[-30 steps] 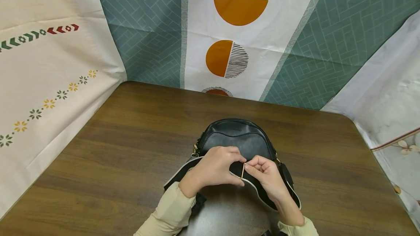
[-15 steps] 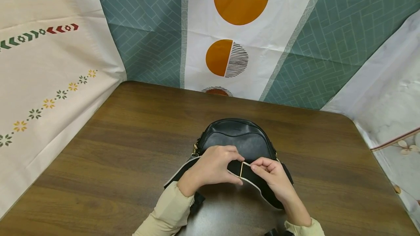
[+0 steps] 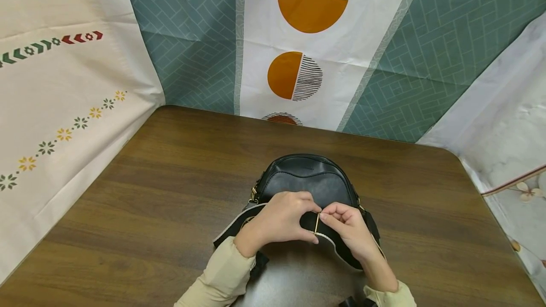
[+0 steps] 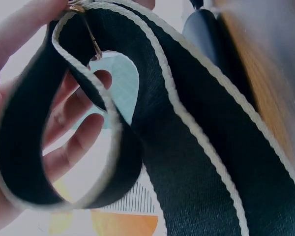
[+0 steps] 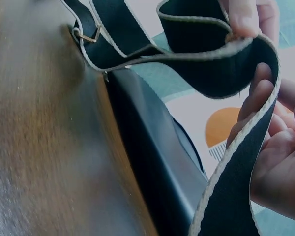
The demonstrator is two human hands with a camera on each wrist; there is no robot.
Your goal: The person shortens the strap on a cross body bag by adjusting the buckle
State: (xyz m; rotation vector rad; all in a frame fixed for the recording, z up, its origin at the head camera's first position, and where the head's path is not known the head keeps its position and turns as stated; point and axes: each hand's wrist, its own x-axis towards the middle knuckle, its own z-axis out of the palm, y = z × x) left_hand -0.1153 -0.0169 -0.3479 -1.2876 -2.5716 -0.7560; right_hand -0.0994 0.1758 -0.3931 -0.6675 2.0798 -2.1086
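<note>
A black handbag (image 3: 307,181) stands on the table, with its wide black strap (image 3: 337,243), edged in white, arched in front of it. A thin gold slider buckle (image 3: 317,223) crosses the strap between the hands. My left hand (image 3: 281,217) grips the strap at the buckle, thumb below and index finger above. My right hand (image 3: 351,231) pinches the strap's upper edge beside the buckle, its fingertips close to the left index. The left wrist view shows the strap (image 4: 191,132) doubled into a loop, with curled fingers (image 4: 73,123) partly behind it.
Brown wooden table (image 3: 141,212) surrounds the bag. Patterned cloths (image 3: 196,37) hang behind it and along both sides. Another gold buckle (image 5: 88,35) lies on a lower strap section, and a gold clip (image 3: 253,193) joins the bag's left side.
My right hand drew slightly right of the buckle half a second ago and is now back against it. My left hand keeps its grip, shifting only a little.
</note>
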